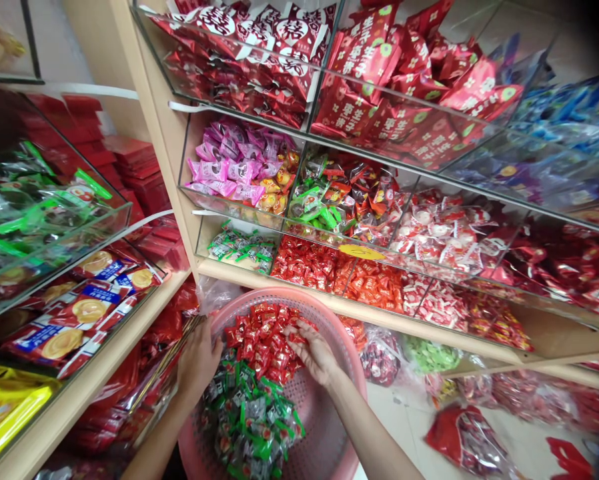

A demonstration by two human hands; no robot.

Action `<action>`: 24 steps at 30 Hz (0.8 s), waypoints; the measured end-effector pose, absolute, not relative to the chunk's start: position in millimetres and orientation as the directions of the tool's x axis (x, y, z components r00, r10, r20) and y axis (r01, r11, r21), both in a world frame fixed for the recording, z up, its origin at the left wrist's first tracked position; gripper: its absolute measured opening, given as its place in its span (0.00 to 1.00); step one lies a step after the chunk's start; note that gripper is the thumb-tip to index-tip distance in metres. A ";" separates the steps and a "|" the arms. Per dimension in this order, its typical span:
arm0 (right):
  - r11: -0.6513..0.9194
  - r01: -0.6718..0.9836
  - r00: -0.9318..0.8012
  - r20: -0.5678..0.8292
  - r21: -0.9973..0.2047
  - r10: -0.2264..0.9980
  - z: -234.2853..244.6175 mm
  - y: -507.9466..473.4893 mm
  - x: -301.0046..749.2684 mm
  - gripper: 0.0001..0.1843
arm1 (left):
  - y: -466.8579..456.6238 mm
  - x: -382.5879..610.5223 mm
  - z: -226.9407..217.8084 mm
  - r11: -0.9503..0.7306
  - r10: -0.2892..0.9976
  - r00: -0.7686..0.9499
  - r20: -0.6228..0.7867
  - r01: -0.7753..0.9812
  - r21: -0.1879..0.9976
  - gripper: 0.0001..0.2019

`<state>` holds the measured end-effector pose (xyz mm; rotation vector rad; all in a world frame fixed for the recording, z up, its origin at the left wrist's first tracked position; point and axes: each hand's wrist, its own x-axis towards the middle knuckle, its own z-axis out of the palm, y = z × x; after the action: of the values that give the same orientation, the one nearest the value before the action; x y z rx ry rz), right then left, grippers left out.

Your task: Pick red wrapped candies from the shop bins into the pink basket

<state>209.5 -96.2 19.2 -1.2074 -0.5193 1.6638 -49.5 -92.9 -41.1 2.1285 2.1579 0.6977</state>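
A round pink plastic basket (pixel 329 437) is held low in front of shelves of sweets. It holds a heap of red-wrapped candies (pixel 262 340) at the far side and green-and-clear wrapped candies (pixel 247 417) nearer me. My left hand (pixel 197 360) grips the basket's left rim, fingers curled over the edge. My right hand (pixel 312 350) lies on the red candies inside the basket, fingers bent and closed among them.
Clear acrylic bins (pixel 299 220) on a wooden shelf unit hold pink, green, red and white wrapped sweets. A second shelf with biscuit packs (pixel 87 310) stands at the left. Bagged sweets (pixel 467 437) lie on the floor at the right.
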 end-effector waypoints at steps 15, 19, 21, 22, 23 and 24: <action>-0.520 -0.239 0.036 -0.542 -0.820 0.839 3.8 -100.5 204.5 0.12 | -93.0 -48.9 -39.3 -0.028 0.963 -0.065 0.263 0.942 0.333 0.23; -0.294 -0.033 0.190 -0.295 -0.955 0.936 1.6 -71.7 202.0 0.15 | -93.2 -49.2 -40.9 -0.031 0.960 -0.063 0.272 0.944 0.329 0.24; -0.138 0.108 0.227 -0.111 -0.985 0.967 -2.2 -55.9 197.3 0.13 | -93.3 -49.1 -40.8 -0.033 0.960 -0.061 0.273 0.944 0.329 0.23; -0.071 0.175 0.239 -0.028 -0.982 0.971 -4.8 -49.0 194.2 0.12 | -93.4 -49.1 -40.5 -0.034 0.961 -0.060 0.272 0.944 0.328 0.23; -0.017 0.237 0.248 0.043 -0.971 0.968 -7.8 -43.0 190.8 0.12 | -93.4 -49.1 -40.1 -0.033 0.961 -0.060 0.269 0.944 0.328 0.23; 0.023 0.293 0.256 0.102 -0.956 0.961 -11.0 -38.1 187.2 0.12 | -93.4 -49.1 -39.7 -0.032 0.962 -0.060 0.267 0.944 0.328 0.24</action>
<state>187.2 -38.1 -11.0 -1.4851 -1.2344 0.8058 -49.1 -93.4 -39.7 2.1254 2.1566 0.6685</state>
